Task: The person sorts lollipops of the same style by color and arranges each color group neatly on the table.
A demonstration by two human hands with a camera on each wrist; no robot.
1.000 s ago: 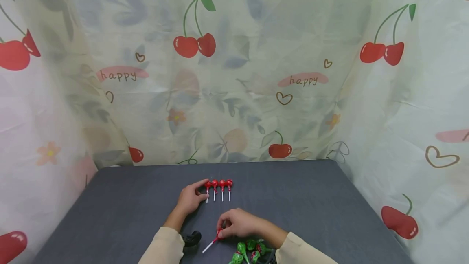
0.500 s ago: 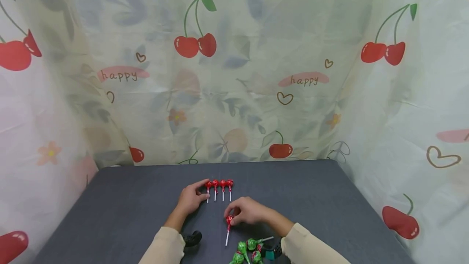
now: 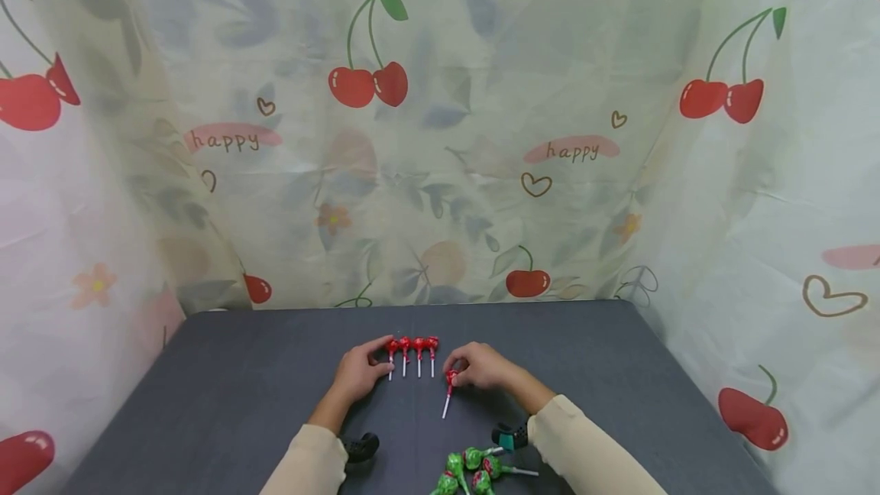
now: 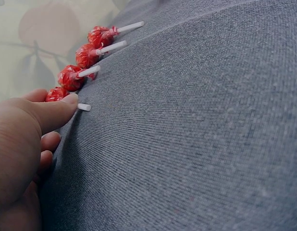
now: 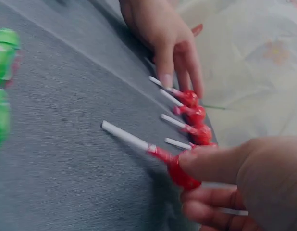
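Note:
Several red-wrapped lollipops with white sticks stand side by side in a row at the back of the table, heads away from me. At the row's left end, my left hand (image 3: 357, 373) holds the leftmost lollipop (image 4: 56, 94) between thumb and index finger. My right hand (image 3: 480, 367), to the right of the row, pinches another red lollipop (image 3: 450, 378) by its wrapped head. Its white stick (image 5: 127, 136) points back toward me. The right wrist view has the right thumb covering part of that head. In the left wrist view, the left thumb hides part of the leftmost lollipop.
Several green-wrapped lollipops (image 3: 455, 464) lie in a loose cluster near the table's front, beside the right sleeve. A dark grey cloth covers the table (image 3: 261, 373). A cherry-printed curtain (image 3: 440, 197) surrounds its back and sides.
My right hand has carried the red lollipop away from me and to the right, and its stick has swung to point nearer to me. The left hand stays at the row.

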